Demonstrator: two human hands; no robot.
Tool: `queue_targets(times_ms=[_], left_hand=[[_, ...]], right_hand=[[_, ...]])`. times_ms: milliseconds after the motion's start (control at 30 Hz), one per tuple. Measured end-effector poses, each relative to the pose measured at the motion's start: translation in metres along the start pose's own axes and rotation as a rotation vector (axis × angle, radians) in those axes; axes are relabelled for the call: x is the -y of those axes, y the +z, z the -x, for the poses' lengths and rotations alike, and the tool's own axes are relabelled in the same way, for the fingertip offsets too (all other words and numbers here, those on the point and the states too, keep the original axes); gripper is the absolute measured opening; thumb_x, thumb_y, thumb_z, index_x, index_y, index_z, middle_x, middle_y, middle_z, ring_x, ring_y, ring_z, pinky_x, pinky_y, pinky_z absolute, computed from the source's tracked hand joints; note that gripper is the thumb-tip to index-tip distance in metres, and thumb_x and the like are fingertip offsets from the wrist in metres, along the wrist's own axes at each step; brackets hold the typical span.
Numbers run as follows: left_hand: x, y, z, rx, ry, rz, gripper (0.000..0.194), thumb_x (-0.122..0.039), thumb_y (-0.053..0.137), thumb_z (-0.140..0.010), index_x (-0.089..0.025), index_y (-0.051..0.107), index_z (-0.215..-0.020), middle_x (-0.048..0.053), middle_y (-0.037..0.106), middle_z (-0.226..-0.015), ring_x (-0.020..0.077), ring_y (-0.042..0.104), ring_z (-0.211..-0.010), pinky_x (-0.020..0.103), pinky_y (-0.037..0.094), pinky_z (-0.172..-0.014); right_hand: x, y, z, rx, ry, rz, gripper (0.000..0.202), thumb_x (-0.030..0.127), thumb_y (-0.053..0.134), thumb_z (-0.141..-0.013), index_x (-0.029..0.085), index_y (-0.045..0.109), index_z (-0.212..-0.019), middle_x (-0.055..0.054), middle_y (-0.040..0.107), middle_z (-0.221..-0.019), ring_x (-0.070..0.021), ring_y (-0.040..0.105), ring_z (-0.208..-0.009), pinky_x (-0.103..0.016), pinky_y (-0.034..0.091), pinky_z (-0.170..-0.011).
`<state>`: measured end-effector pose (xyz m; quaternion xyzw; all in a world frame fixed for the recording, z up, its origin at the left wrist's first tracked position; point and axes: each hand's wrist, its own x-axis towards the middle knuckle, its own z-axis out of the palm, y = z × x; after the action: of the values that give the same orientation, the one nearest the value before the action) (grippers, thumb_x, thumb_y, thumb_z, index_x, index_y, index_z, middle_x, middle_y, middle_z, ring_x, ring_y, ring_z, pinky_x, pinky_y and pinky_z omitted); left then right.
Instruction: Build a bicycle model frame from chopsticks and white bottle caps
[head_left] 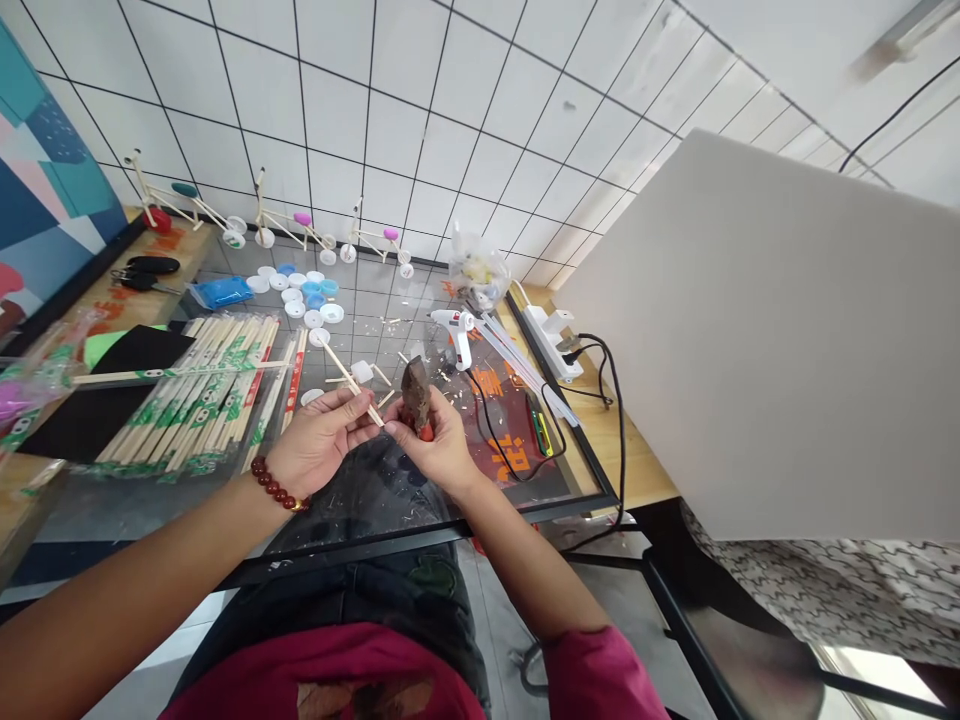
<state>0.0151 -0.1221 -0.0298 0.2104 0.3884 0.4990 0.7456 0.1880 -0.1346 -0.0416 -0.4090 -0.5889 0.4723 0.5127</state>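
Observation:
My left hand (324,436) is closed on a wooden chopstick (343,373) that slants up to the left; whether it is one stick or a joined pair I cannot tell. In my right hand (441,446) is a pair of rusty pliers (415,388) with red handles, jaws pointing up. The fingertips of my right hand meet the lower end of the chopstick, just left of the pliers. Short cut stick pieces (381,375) and a small white block (362,371) lie just beyond my hands. White and blue bottle caps (294,294) are spread farther back.
Wrapped chopsticks (202,400) lie in a pile at left. A glue gun (457,335), glue sticks (517,360), a box cutter (539,428) and a power strip (553,340) are at right, with loose cables. Small stick-and-cap tricycles (289,225) line the wall. A large pale panel (765,350) stands right.

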Motion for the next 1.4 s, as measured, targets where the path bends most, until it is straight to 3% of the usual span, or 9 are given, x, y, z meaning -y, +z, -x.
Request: queue_targets(times_ms=[367, 667, 933, 1200, 1300, 1400], left_hand=[[-0.001, 0.001, 0.002, 0.014, 0.038, -0.004, 0.027, -0.021, 0.101, -0.064, -0.013, 0.076, -0.071, 0.002, 0.074, -0.070, 0.0123, 0.070, -0.066, 0.022, 0.063, -0.063], [-0.001, 0.000, 0.002, 0.008, 0.078, -0.020, 0.027, -0.021, 0.101, -0.063, -0.013, 0.077, -0.072, 0.003, 0.075, -0.076, 0.0132, 0.070, -0.069, 0.024, 0.062, -0.065], [0.000, 0.003, 0.004, 0.010, 0.125, -0.086, 0.039, -0.033, 0.106, -0.050, -0.013, 0.079, -0.069, 0.004, 0.074, -0.073, 0.0135, 0.069, -0.068, 0.025, 0.062, -0.064], [0.006, 0.008, 0.009, -0.016, 0.188, -0.152, 0.041, -0.033, 0.107, -0.047, -0.013, 0.079, -0.069, 0.004, 0.077, -0.076, 0.0140, 0.070, -0.068, 0.024, 0.063, -0.063], [0.000, 0.010, 0.008, -0.016, 0.137, -0.068, 0.038, -0.031, 0.106, -0.052, -0.013, 0.076, -0.068, 0.002, 0.074, -0.070, 0.0123, 0.070, -0.065, 0.021, 0.063, -0.061], [-0.010, 0.010, 0.006, -0.057, 0.103, 0.038, 0.028, -0.019, 0.100, -0.064, -0.013, 0.073, -0.067, 0.000, 0.073, -0.068, 0.0102, 0.069, -0.063, 0.018, 0.063, -0.060]], right_hand=[[-0.001, 0.002, 0.002, -0.004, -0.060, 0.016, 0.031, 0.040, 0.083, -0.080, 0.026, 0.058, -0.092, -0.001, 0.073, -0.086, -0.0174, 0.066, -0.076, -0.036, 0.059, -0.080], [-0.003, 0.003, 0.000, -0.031, -0.009, -0.009, 0.038, 0.049, 0.086, -0.075, 0.027, 0.059, -0.091, 0.000, 0.072, -0.084, -0.0186, 0.066, -0.077, -0.036, 0.060, -0.078], [-0.003, 0.000, 0.002, -0.027, -0.039, 0.034, 0.027, 0.033, 0.082, -0.076, 0.025, 0.060, -0.089, 0.001, 0.068, -0.081, -0.0166, 0.062, -0.072, -0.034, 0.057, -0.076], [-0.009, 0.001, 0.002, -0.023, -0.070, 0.120, 0.015, 0.021, 0.065, -0.074, 0.026, 0.055, -0.084, 0.003, 0.063, -0.076, -0.0159, 0.058, -0.070, -0.032, 0.052, -0.074], [-0.012, 0.000, 0.001, -0.063, -0.067, 0.105, 0.018, 0.020, 0.065, -0.075, 0.026, 0.054, -0.088, 0.003, 0.062, -0.081, -0.0162, 0.057, -0.073, -0.032, 0.051, -0.076], [-0.014, -0.002, 0.000, -0.078, 0.015, -0.015, 0.029, 0.021, 0.068, -0.074, 0.026, 0.056, -0.100, 0.002, 0.060, -0.089, -0.0153, 0.055, -0.076, -0.031, 0.048, -0.075]])
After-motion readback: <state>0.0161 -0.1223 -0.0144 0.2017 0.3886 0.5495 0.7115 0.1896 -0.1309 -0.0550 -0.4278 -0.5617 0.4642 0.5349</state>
